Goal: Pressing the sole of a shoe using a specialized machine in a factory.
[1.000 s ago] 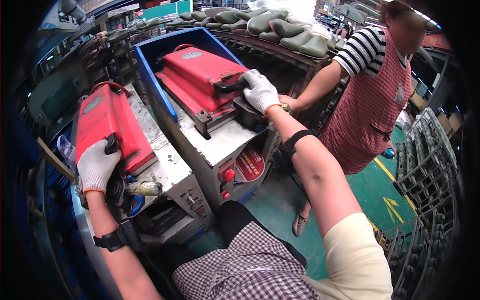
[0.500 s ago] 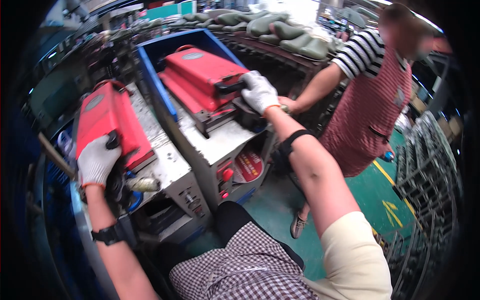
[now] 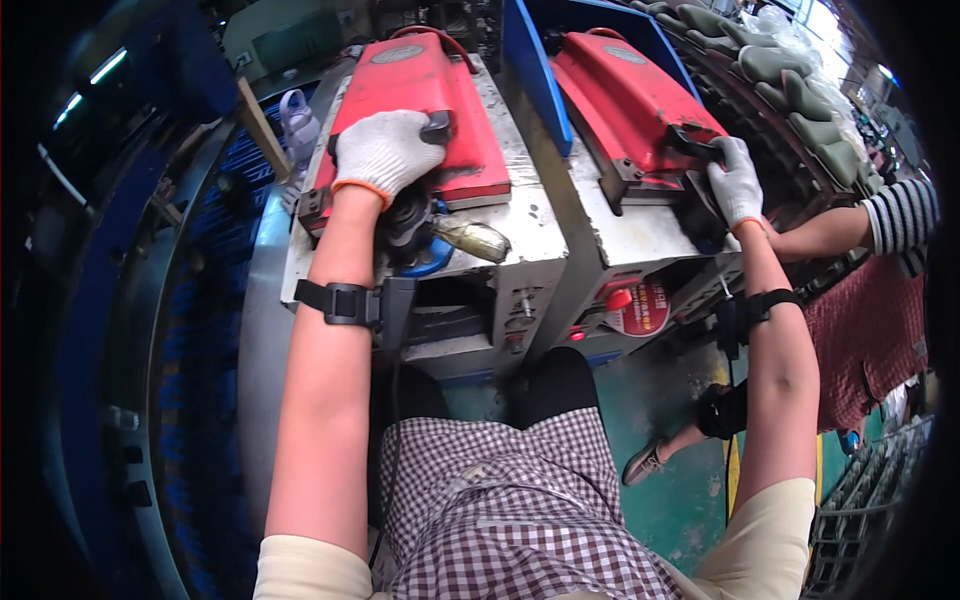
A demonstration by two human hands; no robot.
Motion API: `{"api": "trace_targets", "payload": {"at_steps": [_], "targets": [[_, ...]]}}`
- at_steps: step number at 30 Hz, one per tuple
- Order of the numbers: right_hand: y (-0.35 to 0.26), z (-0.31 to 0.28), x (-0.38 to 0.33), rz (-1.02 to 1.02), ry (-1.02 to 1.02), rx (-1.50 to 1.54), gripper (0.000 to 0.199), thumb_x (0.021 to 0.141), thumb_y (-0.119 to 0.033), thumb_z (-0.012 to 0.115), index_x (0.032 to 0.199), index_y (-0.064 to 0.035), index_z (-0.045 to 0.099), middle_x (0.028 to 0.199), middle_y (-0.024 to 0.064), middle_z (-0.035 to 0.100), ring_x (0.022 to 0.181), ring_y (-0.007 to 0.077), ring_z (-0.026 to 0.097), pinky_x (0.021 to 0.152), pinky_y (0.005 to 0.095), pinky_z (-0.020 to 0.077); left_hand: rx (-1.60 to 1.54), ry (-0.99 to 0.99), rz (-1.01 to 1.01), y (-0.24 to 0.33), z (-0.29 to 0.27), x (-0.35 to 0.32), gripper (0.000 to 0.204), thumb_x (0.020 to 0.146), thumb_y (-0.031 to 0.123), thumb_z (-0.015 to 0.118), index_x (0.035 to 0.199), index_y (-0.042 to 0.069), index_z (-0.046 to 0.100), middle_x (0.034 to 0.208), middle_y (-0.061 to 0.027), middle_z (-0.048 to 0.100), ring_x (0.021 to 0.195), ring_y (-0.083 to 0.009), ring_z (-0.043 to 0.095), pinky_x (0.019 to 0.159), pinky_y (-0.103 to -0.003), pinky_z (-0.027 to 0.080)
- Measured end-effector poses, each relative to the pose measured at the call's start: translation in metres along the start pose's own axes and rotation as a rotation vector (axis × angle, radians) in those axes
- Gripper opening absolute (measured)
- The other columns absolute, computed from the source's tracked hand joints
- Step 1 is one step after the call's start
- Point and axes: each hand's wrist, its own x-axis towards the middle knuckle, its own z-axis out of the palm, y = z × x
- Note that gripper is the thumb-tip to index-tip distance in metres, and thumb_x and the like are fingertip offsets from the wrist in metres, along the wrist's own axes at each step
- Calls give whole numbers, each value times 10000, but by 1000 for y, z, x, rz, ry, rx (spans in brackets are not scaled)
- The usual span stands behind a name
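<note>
Scuffed white worktops (image 3: 542, 222) leave bare strips along the edges. Left white knit-gloved hand (image 3: 388, 152) is curled over the smooth black handle (image 3: 437, 126) of one boxy red cover (image 3: 425, 85), right white knit-gloved hand (image 3: 735, 180) wrapped round the matching black handle (image 3: 690, 144) on another boxy red cover (image 3: 630, 85).

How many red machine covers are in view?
2. The left red cover has the left hand over its front end; the right red cover, beside a blue panel, has the right hand at its black handle. No others show.

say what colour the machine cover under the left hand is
The machine cover under the left hand is red; it shows in the head view.
</note>
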Motion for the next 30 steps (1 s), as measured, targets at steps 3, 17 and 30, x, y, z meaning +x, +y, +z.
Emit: {"api": "trace_targets", "payload": {"at_steps": [3, 17, 30], "targets": [[-2, 7, 2, 0, 26, -17, 276, 899, -148, 659, 1173, -112, 657, 1211, 134, 650, 1129, 382, 657, 957, 460, 529, -16, -108, -20, 0, -2, 2, 428, 777, 481, 709, 1040, 161, 816, 1009, -158, 781, 975, -373, 746, 888, -463, 588], [-23, -11, -7, 92, 19, -161, 296, 870, -232, 674, 1152, -148, 700, 1197, 155, 670, 1118, 400, 660, 967, 503, 540, -627, -615, -73, -15, -20, 28, 289, 885, 322, 833, 858, 47, 750, 656, 16, 614, 533, -78, 538, 494, -280, 380], [-53, -29, -1, 52, -32, -131, 259, 843, -259, 722, 1053, -107, 723, 1105, 153, 696, 1139, 374, 641, 993, 479, 509, -577, -486, -59, -10, -16, 24, 316, 797, 305, 832, 829, 0, 752, 660, -30, 656, 549, -120, 603, 527, -311, 445]]}}
